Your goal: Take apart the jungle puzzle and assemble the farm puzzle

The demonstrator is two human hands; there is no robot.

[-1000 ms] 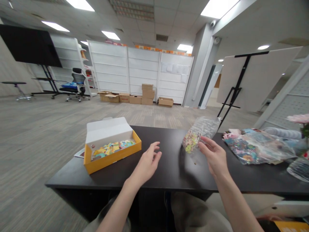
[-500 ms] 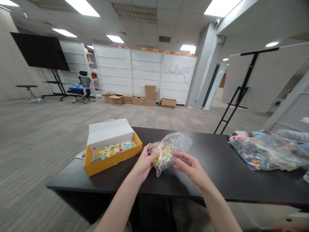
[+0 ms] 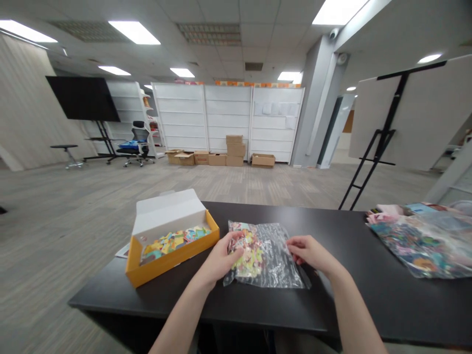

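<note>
Clear bag (image 3: 276,268) now lies flatter on the table (image 3: 342,231) vs. the earlier frame, its pc-free end swung round toward the R hand (image 3: 311,253). Bag's betw. both hands, R of the yellow box (image 3: 173,263), long axis approx. L–R. L hand (image 3: 217,260) is nearer the colourful pcs (image 3: 250,260), thumb & index apart over that end; can't tell if it grips. R hand's fingertips look pinched on the opp. edge, apart from the pcs.

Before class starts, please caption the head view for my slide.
Left hand on a clear bag of colourful pieces, right hand at its edge, open yellow box nearby.
</note>
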